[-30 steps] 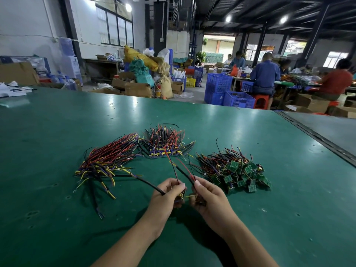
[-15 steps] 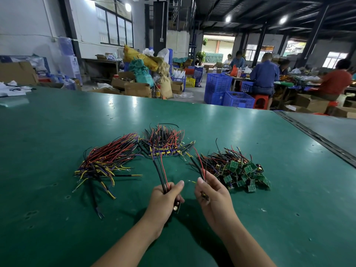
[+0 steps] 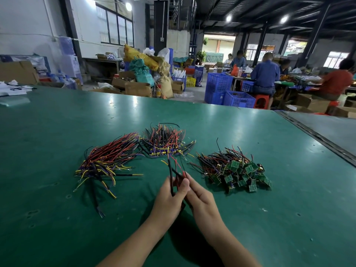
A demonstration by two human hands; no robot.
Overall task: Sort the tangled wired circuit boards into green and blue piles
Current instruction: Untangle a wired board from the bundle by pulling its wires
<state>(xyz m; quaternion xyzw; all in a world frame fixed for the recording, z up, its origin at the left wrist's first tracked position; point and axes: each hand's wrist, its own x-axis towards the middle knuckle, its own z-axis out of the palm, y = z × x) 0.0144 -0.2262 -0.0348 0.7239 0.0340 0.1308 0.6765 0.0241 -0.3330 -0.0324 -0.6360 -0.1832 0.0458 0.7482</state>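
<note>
Two hands sit close together low over the green table (image 3: 57, 135): my left hand (image 3: 169, 197) has thumb and fingers curled round a few black and red wires (image 3: 174, 171), and my right hand (image 3: 202, 201) pinches the same wires just beside it, the two hands touching. These wires rise out of my grip and fan away from me, their tips near the closest edge of the middle bundle (image 3: 165, 141). Whatever board hangs at the held end is hidden under my fingers, so I cannot tell its colour. Near my right hand lies the heap of green boards (image 3: 242, 170), small squares jumbled with dark wires. The middle bundle, straight ahead, shows blue along its near edge beneath red and black wires. To my left, apart from both, the long bundle (image 3: 104, 162) spreads red, black and yellow wires over bluish pieces. Beyond the table's far edge stand cardboard boxes (image 3: 137, 88) and blue crates (image 3: 238, 99), with people (image 3: 264, 76) seated at work past them
</note>
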